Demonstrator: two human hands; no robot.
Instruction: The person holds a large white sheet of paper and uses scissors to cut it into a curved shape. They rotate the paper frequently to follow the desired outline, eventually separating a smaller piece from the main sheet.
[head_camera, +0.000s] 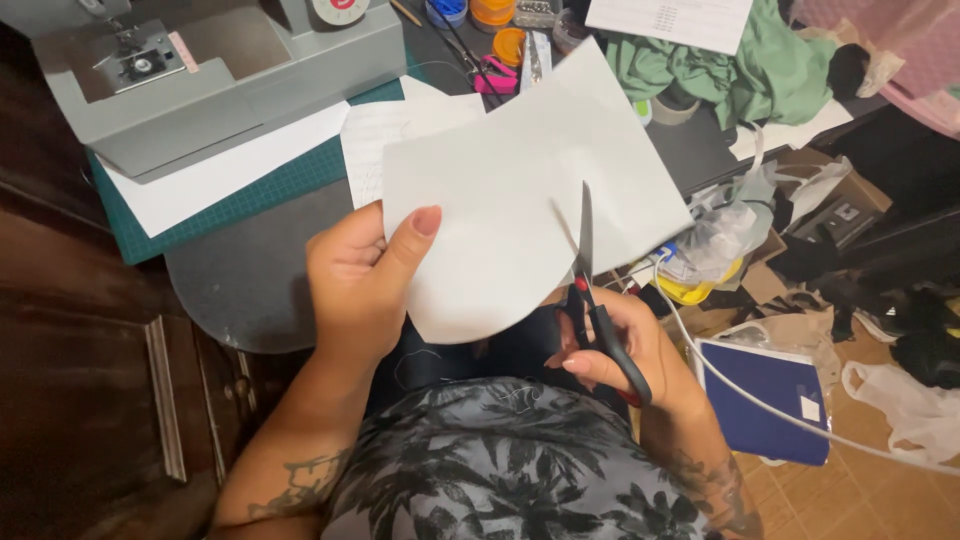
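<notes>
Two hands, left (360, 285) gripping white paper (520, 200), right (625, 345) working scissors (595, 290)

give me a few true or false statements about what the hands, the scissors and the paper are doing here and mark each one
1. The left hand holds the white paper sheet by its left edge, thumb on top. True.
2. The right hand holds a craft knife. False: it holds scissors with red and black handles.
3. The scissor blade lies over the sheet, pointing away from the person. True.
4. The sheet lies flat on the green cutting mat. False: it is held up in the air over the person's lap.
5. A grey sewing machine stands on the table at upper left. True.
6. The sheet's lower edge is straight. False: it is curved.
</notes>
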